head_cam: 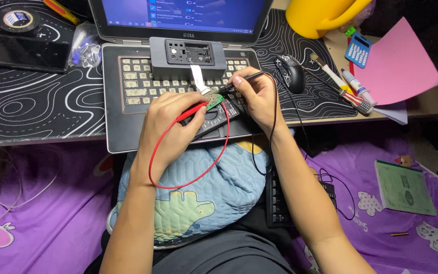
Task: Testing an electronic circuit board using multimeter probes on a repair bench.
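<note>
Red probe (192,110) in the left hand (171,119) and black probe (244,79) in the right hand (254,94) both look like smooth plastic, leads (219,157) rubbery and a bit shiny. Circuit board (213,98) is glossy green with bare metal spots. Laptop (117,101) is matt brushed-looking metal, keys worn dull plastic. Grey box (187,55) on it is matt plastic. Desk mat (31,106) looks like soft cloth, printed. Pillow (204,198) and purple sheet (51,203) are cloth. Yellow jug (320,18) is shiny plastic, pink sheet (401,61) matt paper.

red probe (191,111), green circuit board (214,98), purple bedsheet (57,203)
</note>
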